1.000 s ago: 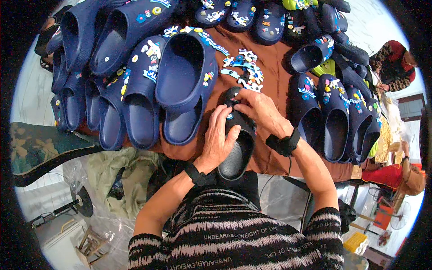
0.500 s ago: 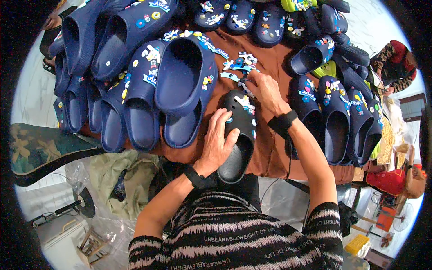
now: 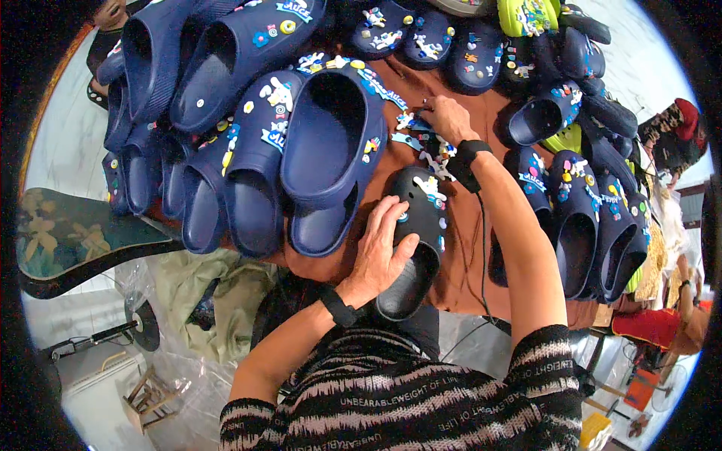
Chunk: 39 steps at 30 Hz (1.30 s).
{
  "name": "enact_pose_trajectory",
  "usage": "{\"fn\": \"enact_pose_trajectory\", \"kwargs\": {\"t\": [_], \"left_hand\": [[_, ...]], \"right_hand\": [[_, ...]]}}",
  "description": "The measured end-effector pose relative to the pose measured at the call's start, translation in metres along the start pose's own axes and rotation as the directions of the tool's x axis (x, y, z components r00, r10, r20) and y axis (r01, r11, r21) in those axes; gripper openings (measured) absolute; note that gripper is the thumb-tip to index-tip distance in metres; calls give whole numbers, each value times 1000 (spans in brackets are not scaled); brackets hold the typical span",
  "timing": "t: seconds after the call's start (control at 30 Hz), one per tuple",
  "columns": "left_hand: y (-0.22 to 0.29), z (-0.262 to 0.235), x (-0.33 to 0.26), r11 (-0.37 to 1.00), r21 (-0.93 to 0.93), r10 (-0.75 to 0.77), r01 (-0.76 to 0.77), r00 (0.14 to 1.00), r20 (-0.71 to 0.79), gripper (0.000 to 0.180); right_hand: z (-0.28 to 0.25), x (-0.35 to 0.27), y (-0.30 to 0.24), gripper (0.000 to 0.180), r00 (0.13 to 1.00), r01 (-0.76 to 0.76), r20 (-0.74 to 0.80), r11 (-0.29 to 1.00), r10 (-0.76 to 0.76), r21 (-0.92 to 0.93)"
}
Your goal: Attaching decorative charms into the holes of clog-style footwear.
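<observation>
Loose charms lie on the cloth beyond the near clog, between the left clogs and the right clogs.

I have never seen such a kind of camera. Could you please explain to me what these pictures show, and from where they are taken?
There is no machine here, only a person's two bare hands. The camera sits on the person's head and looks down, so the picture's left is the person's left. Its wide lens makes straight edges bend near the rim.

The left hand lies on a black clog, which already carries a few small decorations. The right hand is at a small pile of charms; whether its fingers grip one, I cannot tell.

Under these is a brown cloth. Many navy clogs stand to both sides and at the far end, with some lime ones among them.
</observation>
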<state>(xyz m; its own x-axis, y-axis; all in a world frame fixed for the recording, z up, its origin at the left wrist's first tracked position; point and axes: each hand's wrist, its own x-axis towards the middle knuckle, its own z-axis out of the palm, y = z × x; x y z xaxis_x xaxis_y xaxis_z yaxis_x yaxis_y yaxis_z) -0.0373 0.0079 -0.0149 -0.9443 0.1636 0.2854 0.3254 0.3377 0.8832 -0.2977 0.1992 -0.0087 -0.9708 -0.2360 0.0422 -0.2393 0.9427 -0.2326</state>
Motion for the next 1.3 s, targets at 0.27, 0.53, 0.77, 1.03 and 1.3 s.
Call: {"fn": "enact_pose_trajectory", "kwargs": {"t": [0.27,0.53,0.77,1.03,1.3], "left_hand": [[-2,3,1,999,-33,31,-32,999,-41,59],[-2,2,1,999,-4,51,-51,997,-64,57],[-5,3,0,997,21,76,-75,995,-65,56],[-5,3,0,998,-2,60,-60,997,-51,56],[-4,6,1,998,17,58,-58,997,-58,54]], "right_hand": [[-15,-21,-10,25,979,105,-196,970,-62,218],[-46,-115,-40,20,910,-151,347,595,-229,790],[-54,-135,-60,20,909,-70,361,776,-209,626],[-70,-124,-71,34,893,106,422,984,-157,142],[-65,-104,-91,79,827,120,561,984,-26,-132]]}}
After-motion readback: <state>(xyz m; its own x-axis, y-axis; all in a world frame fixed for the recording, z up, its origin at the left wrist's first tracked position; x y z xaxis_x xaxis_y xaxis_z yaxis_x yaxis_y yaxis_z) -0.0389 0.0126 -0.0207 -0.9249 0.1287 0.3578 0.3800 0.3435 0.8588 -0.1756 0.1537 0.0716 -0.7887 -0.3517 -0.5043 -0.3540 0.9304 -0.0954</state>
